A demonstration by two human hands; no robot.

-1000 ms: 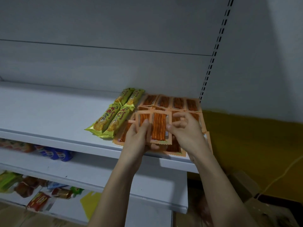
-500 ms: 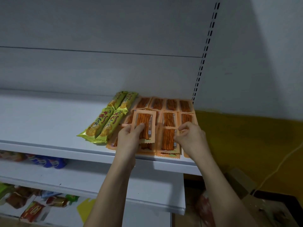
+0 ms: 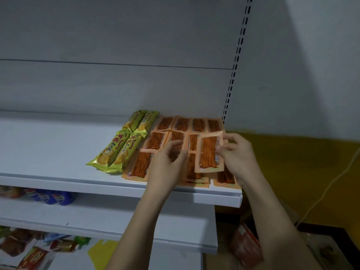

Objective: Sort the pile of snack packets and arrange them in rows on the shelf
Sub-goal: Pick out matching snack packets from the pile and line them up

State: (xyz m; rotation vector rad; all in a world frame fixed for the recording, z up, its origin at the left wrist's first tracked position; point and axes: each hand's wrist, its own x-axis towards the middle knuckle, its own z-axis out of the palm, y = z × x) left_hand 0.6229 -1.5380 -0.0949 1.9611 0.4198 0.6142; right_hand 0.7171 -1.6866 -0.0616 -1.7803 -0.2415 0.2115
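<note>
Right hand (image 3: 236, 152) pinches one orange packet (image 3: 209, 152) — lower it flat, edges square with neighbours; left hand (image 3: 168, 164), fingers relaxed, steadies the row.

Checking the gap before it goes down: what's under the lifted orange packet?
Under the lifted packet, held by the right hand, lie other orange packets on the shelf; the spot directly beneath is covered.

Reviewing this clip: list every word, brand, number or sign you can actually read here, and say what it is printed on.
No text reads with certainty.
Yellow-green packets: large red characters, too blurred to quote.
Orange packet pinched by the right hand: small label at its lower right edge, too small to read.
Orange packets lying on the shelf: no legible print.
Packets on the lower shelves: blurred, unreadable.
The left hand covers some packets.
</note>
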